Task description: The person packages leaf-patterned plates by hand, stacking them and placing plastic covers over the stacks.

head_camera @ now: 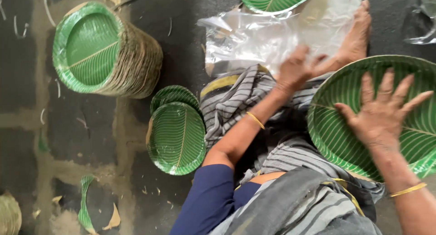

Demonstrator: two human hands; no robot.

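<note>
Green plate (345, 139) under right hand (381, 114).

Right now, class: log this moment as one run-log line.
left hand: on clear plastic bag | right hand: flat on green plate | plate stack: aside

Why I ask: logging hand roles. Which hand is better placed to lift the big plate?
Right, probably: the right hand lies spread flat on the plate, while the left hand is on the clear bag.
</note>
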